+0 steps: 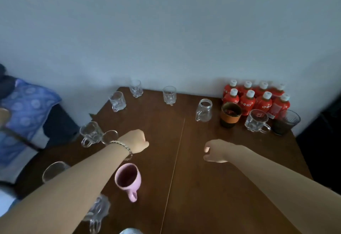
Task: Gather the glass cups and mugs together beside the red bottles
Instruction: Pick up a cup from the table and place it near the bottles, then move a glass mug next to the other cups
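Observation:
Several red bottles (256, 98) with white caps stand at the table's far right corner. In front of them sit a glass jar mug (203, 111), a brown-banded cup (230, 114), a clear mug (256, 121) and a dark ribbed glass (286, 122). More clear glass mugs stand at the far left (117, 101), (136, 88), (169, 95) and at the left edge (90, 133). A pink mug (128, 179) sits near me. My left hand (137, 140) hovers mid-table with fingers curled, holding nothing. My right hand (216, 150) hangs loosely curled and empty.
The brown wooden table (212, 187) has a seam down its middle and abuts a pale wall. A blue patterned cushion (25, 111) lies to the left beyond the table's edge. More glasses (53, 171), (97, 213) sit partly hidden under my left forearm.

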Available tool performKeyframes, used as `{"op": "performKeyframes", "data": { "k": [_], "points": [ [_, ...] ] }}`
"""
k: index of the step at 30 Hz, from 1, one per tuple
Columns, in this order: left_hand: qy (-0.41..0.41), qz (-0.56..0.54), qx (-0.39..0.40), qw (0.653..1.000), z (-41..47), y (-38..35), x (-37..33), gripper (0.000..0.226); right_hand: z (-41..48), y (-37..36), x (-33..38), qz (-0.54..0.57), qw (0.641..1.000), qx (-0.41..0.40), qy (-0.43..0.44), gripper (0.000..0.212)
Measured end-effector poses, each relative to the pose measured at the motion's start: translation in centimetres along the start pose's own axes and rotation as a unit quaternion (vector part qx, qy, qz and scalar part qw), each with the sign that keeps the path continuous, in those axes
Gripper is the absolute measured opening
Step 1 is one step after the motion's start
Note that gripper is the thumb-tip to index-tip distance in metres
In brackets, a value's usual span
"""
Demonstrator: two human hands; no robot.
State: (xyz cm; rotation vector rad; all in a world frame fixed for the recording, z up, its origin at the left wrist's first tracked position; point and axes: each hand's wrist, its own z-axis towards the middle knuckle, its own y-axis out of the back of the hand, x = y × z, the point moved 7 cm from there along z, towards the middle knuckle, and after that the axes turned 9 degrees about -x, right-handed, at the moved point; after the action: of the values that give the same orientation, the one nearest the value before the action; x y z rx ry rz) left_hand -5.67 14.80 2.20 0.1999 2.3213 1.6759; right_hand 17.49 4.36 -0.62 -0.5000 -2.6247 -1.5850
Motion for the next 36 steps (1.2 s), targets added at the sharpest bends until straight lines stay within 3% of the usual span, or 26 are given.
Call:
{"op": "performKeyframes", "data": {
  "k": [7,11,21,28,36],
  "points": [
    [0.095,-0.049,-0.024,0.994,-1.4,1.5,12.6,0.034,2.7,-0.1,10.9,-0.018,0.998,-0.012,0.063,0.043],
    [0.102,-0.062,-0.016,0.993,0.4,0.5,18.1,0.040,5.9,-1.0,17.8,-0.011,0.997,-0.026,0.069,0.046],
    [0.050,-0.071,0.048,0.995,4.7,-3.1,25.2,0.041,15.2,-5.4,32.4,0.035,0.997,-0.060,0.036,0.095],
    [0.025,-0.087,0.105,0.990,4.9,-4.3,25.2,0.037,15.9,-6.8,32.3,0.117,0.990,-0.082,-0.001,0.076],
    [0.003,-0.080,0.117,0.990,8.9,-4.7,19.3,0.036,14.0,-1.8,20.9,0.083,0.990,-0.102,-0.056,0.077]
  ]
}}
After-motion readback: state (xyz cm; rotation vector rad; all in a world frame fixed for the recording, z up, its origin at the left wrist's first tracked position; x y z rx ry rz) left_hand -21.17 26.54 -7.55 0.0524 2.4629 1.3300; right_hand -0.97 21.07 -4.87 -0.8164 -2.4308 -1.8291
